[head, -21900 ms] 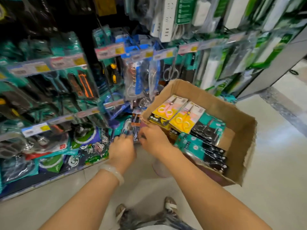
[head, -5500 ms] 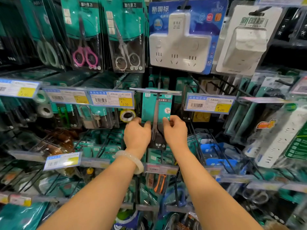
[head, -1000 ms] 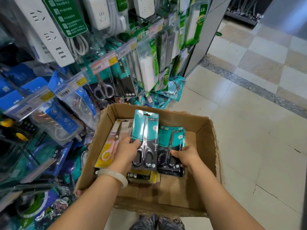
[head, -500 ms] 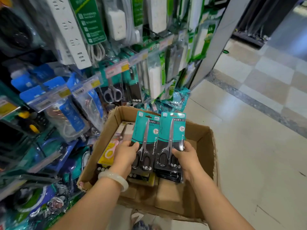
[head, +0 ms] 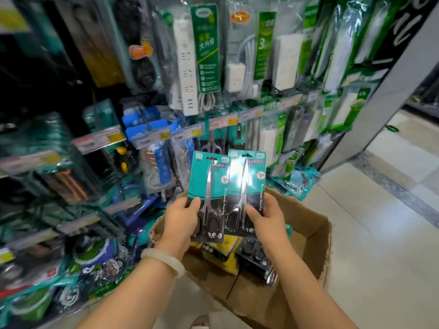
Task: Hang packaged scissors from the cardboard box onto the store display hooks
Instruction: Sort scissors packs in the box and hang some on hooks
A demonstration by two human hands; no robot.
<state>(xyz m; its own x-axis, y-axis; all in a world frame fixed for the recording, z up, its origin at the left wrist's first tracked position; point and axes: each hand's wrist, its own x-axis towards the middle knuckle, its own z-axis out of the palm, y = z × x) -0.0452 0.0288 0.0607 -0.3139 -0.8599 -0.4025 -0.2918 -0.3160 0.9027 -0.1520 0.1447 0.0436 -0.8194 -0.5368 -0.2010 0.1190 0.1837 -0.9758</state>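
Lifted clear of the cardboard box (head: pixel 316 236), two scissor packs (head: pixel 228 193) sit in each hand's grip (head: pixel 180 217) (head: pixel 268 219), crowded display hooks (head: pixel 213 129) behind.

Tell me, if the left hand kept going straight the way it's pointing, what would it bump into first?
Probably the hanging scissors pack on the display, just beyond the pack the left hand holds; depth is hard to judge.

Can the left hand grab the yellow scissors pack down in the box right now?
Probably not yet. The left hand already grips a teal scissors pack, so its fingers are busy. The yellow pack lies in the cardboard box, partly covered by the held packs.
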